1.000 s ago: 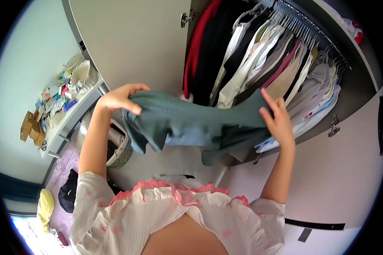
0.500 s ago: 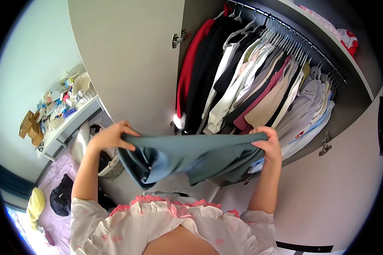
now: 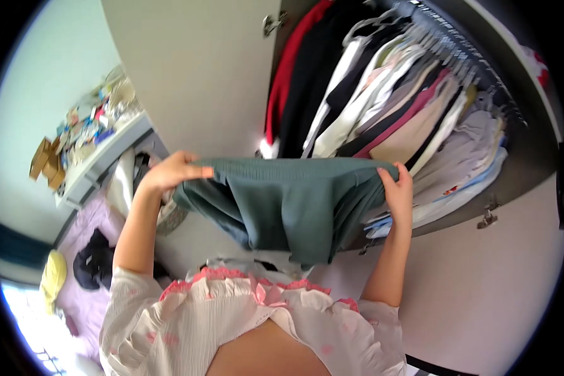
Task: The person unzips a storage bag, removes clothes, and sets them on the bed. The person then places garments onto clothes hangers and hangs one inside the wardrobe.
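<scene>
A dark green garment with a ribbed band along its top edge is stretched between my two hands. Its lower part hangs in loose folds, and its exact kind is not clear. My left hand grips one end of the band, thumb over the cloth. At the other end, my right hand pinches the band between thumb and fingers. Behind the garment, many clothes hang in an open wardrobe, closest to my right hand.
A hanging rail runs across the wardrobe. Its pale door stands open on the left. Farther left are a cluttered white desk and a bed with a lilac cover, black cloth and a yellow item.
Both hands have raised the garment in view. Its ribbed band is now pulled straighter, and the cloth hangs down more evenly below it. The view has tilted slightly downward.
</scene>
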The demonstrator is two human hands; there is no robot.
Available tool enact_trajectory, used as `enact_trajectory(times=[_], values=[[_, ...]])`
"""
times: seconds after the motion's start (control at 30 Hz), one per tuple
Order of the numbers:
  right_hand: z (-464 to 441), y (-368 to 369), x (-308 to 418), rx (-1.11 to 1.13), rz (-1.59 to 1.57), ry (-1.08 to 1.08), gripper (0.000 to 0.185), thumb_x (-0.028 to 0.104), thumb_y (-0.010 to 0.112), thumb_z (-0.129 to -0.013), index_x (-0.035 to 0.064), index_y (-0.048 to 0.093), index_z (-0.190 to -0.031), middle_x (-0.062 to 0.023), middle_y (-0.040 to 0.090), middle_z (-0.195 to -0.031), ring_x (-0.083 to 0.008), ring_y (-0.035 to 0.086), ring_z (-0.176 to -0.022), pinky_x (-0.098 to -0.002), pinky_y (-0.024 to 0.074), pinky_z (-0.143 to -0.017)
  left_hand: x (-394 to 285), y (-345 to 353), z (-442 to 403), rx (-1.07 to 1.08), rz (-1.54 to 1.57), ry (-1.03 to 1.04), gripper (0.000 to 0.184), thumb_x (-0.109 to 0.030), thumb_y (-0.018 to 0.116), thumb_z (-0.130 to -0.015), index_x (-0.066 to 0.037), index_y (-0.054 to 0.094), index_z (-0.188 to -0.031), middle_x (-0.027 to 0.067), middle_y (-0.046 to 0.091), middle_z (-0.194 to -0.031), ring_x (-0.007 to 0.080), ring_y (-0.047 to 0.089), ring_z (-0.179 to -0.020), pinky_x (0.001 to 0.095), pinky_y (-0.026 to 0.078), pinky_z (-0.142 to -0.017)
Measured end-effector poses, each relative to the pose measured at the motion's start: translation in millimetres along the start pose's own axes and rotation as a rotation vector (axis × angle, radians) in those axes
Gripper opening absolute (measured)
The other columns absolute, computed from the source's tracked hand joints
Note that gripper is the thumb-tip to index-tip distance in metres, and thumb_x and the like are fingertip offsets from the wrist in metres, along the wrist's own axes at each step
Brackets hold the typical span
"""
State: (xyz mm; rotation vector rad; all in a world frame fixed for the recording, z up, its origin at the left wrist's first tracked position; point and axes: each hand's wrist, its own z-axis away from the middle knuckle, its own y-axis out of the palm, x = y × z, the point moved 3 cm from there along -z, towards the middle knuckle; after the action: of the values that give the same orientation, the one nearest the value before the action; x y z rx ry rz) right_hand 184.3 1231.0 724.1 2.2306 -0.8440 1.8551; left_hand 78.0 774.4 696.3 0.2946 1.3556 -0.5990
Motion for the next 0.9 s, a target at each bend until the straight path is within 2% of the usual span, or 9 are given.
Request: enact_trajectory(times=[0.13,0.23,0.4,0.43,0.53,0.57,0.67,0.8,0.9], values=[[4,47,-9,0.184,0.14,-0.007,0.019,0.012,0.07,-0.083,-0.0017,0.057,-0.087,0.0,0.058,-0.073,-0.006,0.049,-0.065,-0.0234,0.042,-0.059,14,-18,26,0.074,0.382,-0.055,0.04,-0.025,0.07,-0.085,0.009,0.064,-0.104,0.0113,0.069,-0.094,0.0162,0.066,-0.083,0.0281,0.053,-0.075],[7,91,-20,0.431,-0.042,0.167,0.018,0.008,0.072,-0.08,-0.0012,0.058,-0.088,-0.0017,0.06,-0.077,-0.008,0.053,-0.068,-0.0237,0.0436,-0.061,51,-33,67,-0.109,0.564,-0.05,0.047,-0.033,0.064,-0.089,0.01,0.061,-0.109,0.0146,0.067,-0.102,0.0186,0.066,-0.087,0.0296,0.054,-0.078],[21,185,-35,0.81,-0.242,0.324,0.021,0.004,0.07,-0.077,0.0014,0.059,-0.095,-0.0003,0.061,-0.085,-0.0075,0.055,-0.075,-0.0235,0.0454,-0.071,116,-33,169,-0.465,1.116,-0.046,0.043,-0.027,0.058,-0.093,0.007,0.054,-0.12,0.0173,0.065,-0.111,0.023,0.067,-0.095,0.0354,0.054,-0.088],[30,205,-24,0.908,-0.267,0.322,0.018,0.009,0.073,-0.079,0.0043,0.058,-0.088,0.0024,0.057,-0.08,-0.0047,0.05,-0.074,-0.0187,0.0394,-0.068,128,-28,189,-0.529,1.124,-0.05,0.043,-0.027,0.058,-0.093,0.007,0.054,-0.12,0.0171,0.065,-0.112,0.023,0.066,-0.097,0.0355,0.053,-0.089],[59,256,-17,1.09,-0.309,0.379,0.018,0.011,0.073,-0.08,0.0061,0.057,-0.086,0.0041,0.055,-0.078,-0.0036,0.048,-0.072,-0.0191,0.0385,-0.067,150,3,241,-0.619,1.09,-0.016,0.044,-0.028,0.06,-0.091,0.005,0.055,-0.12,0.0146,0.064,-0.114,0.0212,0.065,-0.098,0.034,0.053,-0.089],[74,271,-9,1.094,-0.303,0.366,0.018,0.012,0.073,-0.081,0.0071,0.056,-0.085,0.0049,0.054,-0.078,-0.0032,0.048,-0.072,-0.0201,0.0391,-0.067,155,17,256,-0.644,1.078,-0.023,0.045,-0.029,0.062,-0.09,0.005,0.056,-0.119,0.0132,0.065,-0.112,0.02,0.064,-0.097,0.0332,0.053,-0.088],[120,310,3,1.197,-0.291,0.391,0.017,0.01,0.071,-0.083,0.0046,0.059,-0.093,0.0039,0.057,-0.082,-0.0038,0.05,-0.075,-0.0205,0.0401,-0.069,186,63,297,-0.724,0.978,-0.194,0.05,-0.04,0.064,-0.09,0.002,0.059,-0.117,0.0031,0.064,-0.096,0.0057,0.059,-0.076,0.0207,0.051,-0.059],[176,329,40,1.37,-0.271,0.372,0.017,0.008,0.07,-0.083,0.0025,0.059,-0.095,0.0034,0.059,-0.085,-0.0044,0.052,-0.076,-0.0207,0.0413,-0.071,187,111,346,-0.804,1.235,-0.118,0.049,-0.042,0.059,-0.092,0.002,0.06,-0.113,0.0014,0.064,-0.091,0.0051,0.06,-0.07,0.0202,0.051,-0.058],[224,327,71,1.343,-0.212,0.371,0.016,0.008,0.07,-0.082,0.0023,0.059,-0.091,0.0037,0.057,-0.082,-0.0038,0.05,-0.073,-0.0194,0.039,-0.067,190,130,401,-0.864,1.271,-0.091,0.041,-0.035,0.065,-0.089,0.002,0.061,-0.107,0.0018,0.064,-0.089,0.006,0.06,-0.067,0.0207,0.05,-0.055]])
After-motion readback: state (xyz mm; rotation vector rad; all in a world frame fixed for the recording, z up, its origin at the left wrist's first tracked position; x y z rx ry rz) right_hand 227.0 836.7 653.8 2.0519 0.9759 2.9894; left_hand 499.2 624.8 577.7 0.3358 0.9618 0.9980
